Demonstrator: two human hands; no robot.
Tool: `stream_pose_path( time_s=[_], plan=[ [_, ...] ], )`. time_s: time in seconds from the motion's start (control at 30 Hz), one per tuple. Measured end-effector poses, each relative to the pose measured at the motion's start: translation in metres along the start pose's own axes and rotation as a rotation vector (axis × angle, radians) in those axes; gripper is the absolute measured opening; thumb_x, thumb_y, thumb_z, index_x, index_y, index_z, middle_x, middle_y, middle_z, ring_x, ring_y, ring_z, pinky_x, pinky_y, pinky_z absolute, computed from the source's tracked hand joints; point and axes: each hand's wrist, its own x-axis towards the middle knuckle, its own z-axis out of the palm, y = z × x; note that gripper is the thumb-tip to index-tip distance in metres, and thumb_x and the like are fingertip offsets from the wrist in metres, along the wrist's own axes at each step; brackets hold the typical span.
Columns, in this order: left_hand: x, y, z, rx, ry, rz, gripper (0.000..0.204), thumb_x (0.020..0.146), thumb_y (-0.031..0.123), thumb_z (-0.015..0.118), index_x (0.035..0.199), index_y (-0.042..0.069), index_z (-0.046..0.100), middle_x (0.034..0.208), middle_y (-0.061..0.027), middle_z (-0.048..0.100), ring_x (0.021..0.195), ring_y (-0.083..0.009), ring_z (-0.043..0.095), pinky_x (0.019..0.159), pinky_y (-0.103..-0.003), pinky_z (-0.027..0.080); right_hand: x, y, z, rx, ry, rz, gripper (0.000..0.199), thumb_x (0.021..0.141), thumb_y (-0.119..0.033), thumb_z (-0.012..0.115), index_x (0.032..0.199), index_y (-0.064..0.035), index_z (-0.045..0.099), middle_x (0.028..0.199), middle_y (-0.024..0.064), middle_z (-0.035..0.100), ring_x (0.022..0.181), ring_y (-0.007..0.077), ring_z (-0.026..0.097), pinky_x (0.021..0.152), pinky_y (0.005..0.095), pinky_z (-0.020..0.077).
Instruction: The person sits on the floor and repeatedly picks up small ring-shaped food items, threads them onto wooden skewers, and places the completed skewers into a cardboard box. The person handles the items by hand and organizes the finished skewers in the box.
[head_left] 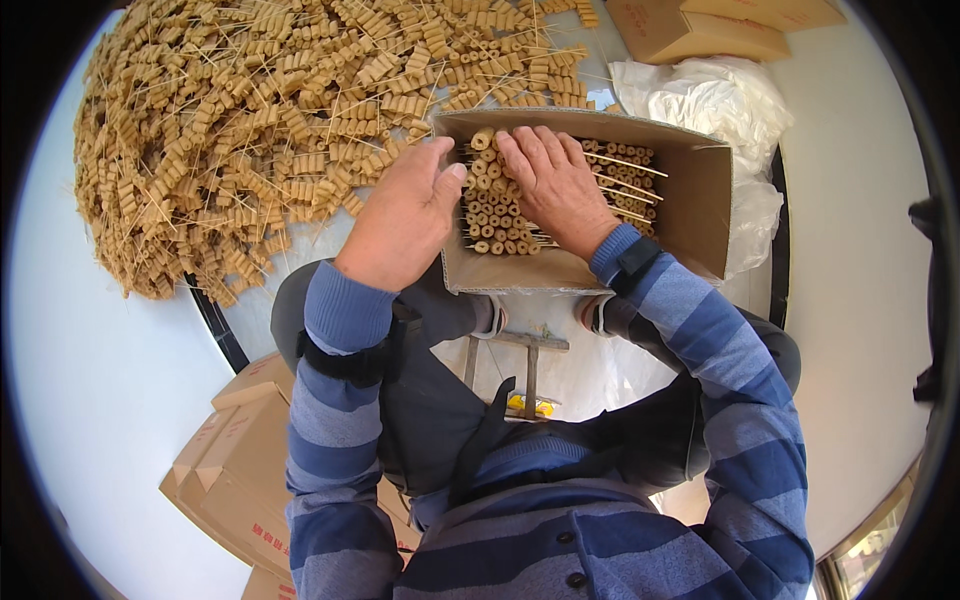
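Note:
An open cardboard box (697,200) stands in front of me, with rows of brown, ring-shaped pieces threaded on thin wooden sticks (500,222) packed inside. My right hand (555,185) reaches into the box and lies over the packed skewers, its fingers stretched out and bent slightly down on them. Several bare stick ends (632,187) point right, beside that hand. My left hand (405,215) is at the box's left rim, thumb and forefinger apart, with nothing visible between them. Its other fingers are mostly hidden behind the back of the hand.
A large heap of loose skewers (250,130) spreads at the far left. White plastic sheeting (710,100) lies beyond and right of the box. Cardboard boxes (690,30) lie at the far right, and more cartons (240,470) stand near left. A low wooden frame (532,375) is between my feet.

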Motion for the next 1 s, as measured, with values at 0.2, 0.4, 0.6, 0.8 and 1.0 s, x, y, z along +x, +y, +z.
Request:
stream_pose_path(
  time_s=[0.2,0.4,0.6,0.8,1.0],
  plan=[
    [-0.005,-0.003,0.002,0.047,-0.079,-0.045,0.043,0.105,0.024,0.050,0.137,-0.006,0.049,0.117,-0.0211,0.064,0.097,-0.0269,0.064,0.091,-0.036,0.050,0.002,0.008,0.036,-0.001,-0.058,-0.015,0.059,0.091,-0.015,0.056,0.146,-0.0027,0.039,0.137,0.0167,0.050,0.127,0.0330,0.048,0.111,0.0465,0.0351],
    [0.001,0.009,-0.001,0.035,-0.084,-0.105,0.044,0.104,0.024,0.052,0.136,-0.005,0.050,0.121,-0.0223,0.064,0.102,-0.0280,0.065,0.093,-0.036,0.050,-0.001,0.010,0.073,0.231,-0.104,0.054,0.065,0.088,-0.016,0.063,0.148,-0.0061,0.039,0.142,0.0155,0.049,0.133,0.0347,0.045,0.115,0.0483,0.0323],
    [0.004,0.009,0.000,0.069,-0.091,-0.075,0.044,0.104,0.024,0.054,0.137,-0.004,0.051,0.122,-0.0229,0.063,0.106,-0.0270,0.064,0.094,-0.035,0.050,0.003,0.024,0.093,0.414,-0.309,0.107,0.084,0.080,-0.019,0.075,0.152,-0.0096,0.035,0.151,0.0157,0.044,0.140,0.0349,0.039,0.119,0.0496,0.0263],
    [0.006,0.013,0.002,0.015,-0.146,-0.078,0.043,0.105,0.025,0.051,0.140,-0.001,0.051,0.130,-0.0197,0.061,0.120,-0.0264,0.059,0.103,-0.035,0.044,-0.001,0.016,0.113,0.305,-0.246,0.136,0.076,0.083,-0.025,0.068,0.153,-0.0173,0.039,0.153,0.0107,0.044,0.140,0.0325,0.040,0.117,0.0576,0.0258],
    [0.016,0.015,0.006,0.070,-0.218,-0.170,0.049,0.107,0.032,0.048,0.144,-0.001,0.048,0.141,-0.0200,0.054,0.130,-0.0263,0.052,0.110,-0.035,0.038,0.022,-0.020,0.101,0.030,-0.280,0.274,0.035,0.087,-0.033,0.059,0.115,-0.0179,0.072,0.125,0.0024,0.059,0.126,0.0280,0.049,0.111,0.0574,0.0298]
  ],
)
